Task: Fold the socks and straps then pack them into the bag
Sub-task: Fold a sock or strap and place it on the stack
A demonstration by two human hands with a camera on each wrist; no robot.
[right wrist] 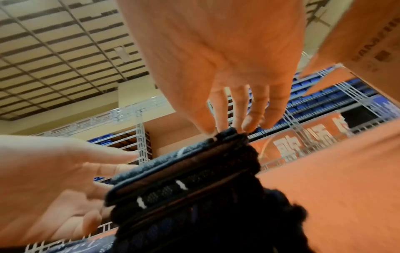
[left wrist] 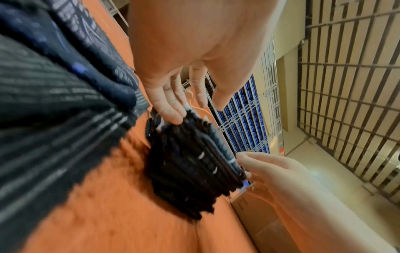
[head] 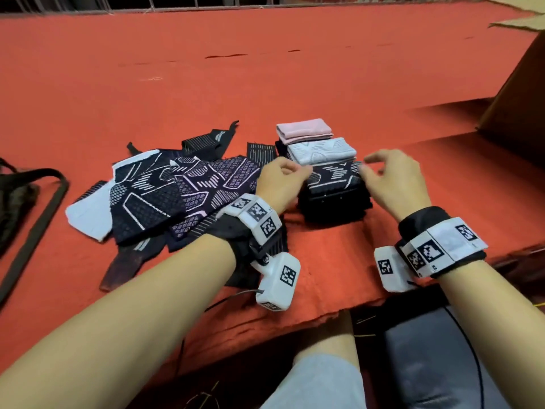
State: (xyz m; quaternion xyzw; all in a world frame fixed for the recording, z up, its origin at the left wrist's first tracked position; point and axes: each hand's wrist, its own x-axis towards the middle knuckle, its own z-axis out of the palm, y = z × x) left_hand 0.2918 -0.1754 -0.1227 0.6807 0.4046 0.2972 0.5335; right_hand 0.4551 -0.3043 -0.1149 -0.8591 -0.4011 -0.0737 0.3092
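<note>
- The dark stack [head: 334, 199] of folded socks sits on the red cloth [head: 265, 84] near its front edge, and we take it as our landmark.
- Its top sock [head: 333, 174] is dark with white lines, lying flat across the stack.
- Our left hand [head: 280, 181] is at the left side of the stack, fingers relaxed and only slightly bent; in the left wrist view its fingertips [left wrist: 173, 118] touch the upper edge of the top layer.
- Our right hand [head: 395, 178] is at the right side of the stack, fingers loosely curved; in the right wrist view its fingertips [right wrist: 249, 125] rest at the top corner of the stack. We see no pinch from either hand.
- Just behind the stack lies a folded white sock [head: 321, 150], and behind that a folded pink sock [head: 303, 131] on a further dark layer.
- Left of the stack spreads a loose pile [head: 165, 193] of unfolded dark patterned socks, partly under our left wrist.
- Far left of the stack, at the edge of the head view, lie dark straps [head: 35, 202].
- Right of the stack and further back stands a cardboard box [head: 519, 113].
</note>
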